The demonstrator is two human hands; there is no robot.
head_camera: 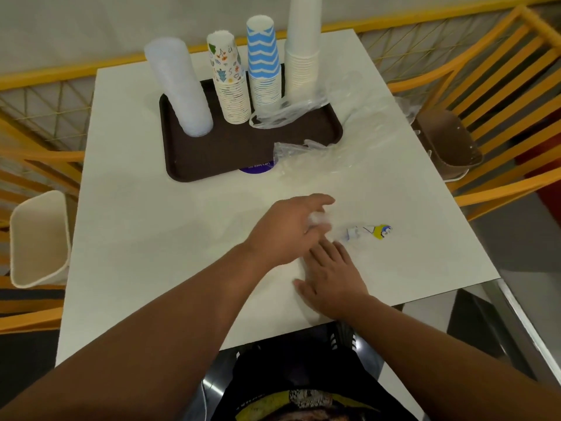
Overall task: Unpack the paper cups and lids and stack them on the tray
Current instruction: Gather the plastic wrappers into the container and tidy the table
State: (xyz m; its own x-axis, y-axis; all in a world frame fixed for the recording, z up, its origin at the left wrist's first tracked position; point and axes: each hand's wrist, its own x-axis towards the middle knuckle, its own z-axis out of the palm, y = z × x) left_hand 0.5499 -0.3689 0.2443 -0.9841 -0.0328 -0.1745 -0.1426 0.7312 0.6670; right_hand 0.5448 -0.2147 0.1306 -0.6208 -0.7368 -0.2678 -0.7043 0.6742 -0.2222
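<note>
A dark brown tray (230,150) sits at the back of the white table. On it stand a stack of translucent lids (179,86), a stack of patterned cups (230,83), a stack of blue zigzag cups (264,65) and a tall stack of white cups (303,47). An empty clear wrapper (285,113) lies on the tray's right part. My left hand (285,229) curls its fingers around a crumpled clear plastic wrapper (318,221) near the table's middle. My right hand (334,275) lies flat on the table just below it, fingers straight.
More clear plastic wrap (318,156) lies beside the tray's front right corner. A wrapper end with a blue and yellow label (373,232) lies right of my hands. Orange chairs with a beige seat (36,238) and a brown seat (449,138) flank the table.
</note>
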